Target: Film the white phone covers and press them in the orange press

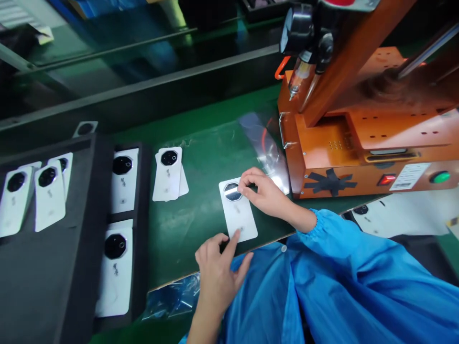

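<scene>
1. Hands: apart from each other, both at one panel [238,212].
2. Left hand [217,265]: thumb spread away, index fingertip touching the panel's near end. Not gripping.
3. Right hand [263,191]: fingertips bunched at the right edge of the panel's black window [232,192]. Can't tell if anything is pinched.
4. Panel: white, flat on the green surface [179,248], between the hands, window end by the right hand. Pale strip across the window; glare or sticker, can't tell.
5. Stack [167,179]: two more white panels, askew, beyond and left of the left hand.
6. Tray [143,215]: dark, left of the left hand, two panels in it, one behind the other.
7. Block [46,291]: dark, farther left past the tray, several loose panels overlapping on top.
8. Clear film [263,143]: just beyond the right hand, beside the machine.
9. Machine [315,160]: orange, right of the right hand. Green button [439,177] and lit red switch [387,179] on its front.
</scene>
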`<move>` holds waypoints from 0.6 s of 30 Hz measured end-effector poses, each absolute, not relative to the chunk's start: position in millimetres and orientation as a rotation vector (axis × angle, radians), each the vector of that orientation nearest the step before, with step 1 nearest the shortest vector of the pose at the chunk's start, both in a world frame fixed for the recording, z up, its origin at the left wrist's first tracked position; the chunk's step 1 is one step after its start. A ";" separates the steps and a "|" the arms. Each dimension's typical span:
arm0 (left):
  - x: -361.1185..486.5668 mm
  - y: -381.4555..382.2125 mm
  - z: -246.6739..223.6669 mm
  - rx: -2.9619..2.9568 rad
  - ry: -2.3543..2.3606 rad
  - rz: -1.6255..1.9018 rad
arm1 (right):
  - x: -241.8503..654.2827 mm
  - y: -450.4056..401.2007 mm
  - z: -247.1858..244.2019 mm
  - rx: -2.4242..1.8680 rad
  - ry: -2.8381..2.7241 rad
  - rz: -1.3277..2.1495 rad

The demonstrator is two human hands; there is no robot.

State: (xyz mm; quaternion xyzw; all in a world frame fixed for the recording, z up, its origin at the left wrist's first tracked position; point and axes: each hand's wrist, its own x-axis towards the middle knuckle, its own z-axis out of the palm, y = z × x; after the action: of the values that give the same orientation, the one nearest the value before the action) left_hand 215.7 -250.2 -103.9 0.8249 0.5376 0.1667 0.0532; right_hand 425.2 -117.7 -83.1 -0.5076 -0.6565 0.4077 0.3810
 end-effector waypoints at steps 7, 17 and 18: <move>239.2 -244.3 -111.4 2.498 1.605 0.692 | 426.9 -110.5 -70.5 -1.266 -1.777 1.079; 233.0 -238.1 -121.3 2.483 1.629 0.743 | 403.7 -110.8 -82.8 -1.592 -2.056 0.783; 233.3 -237.7 -120.5 2.480 1.630 0.747 | 403.9 -109.7 -84.6 -1.596 -2.047 0.768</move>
State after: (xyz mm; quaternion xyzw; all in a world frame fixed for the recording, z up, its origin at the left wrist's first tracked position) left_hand 233.3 -237.7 -120.5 0.8097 0.5323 0.2439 0.0404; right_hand 403.9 -109.7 -84.6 -0.5758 -0.7383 0.2771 0.2157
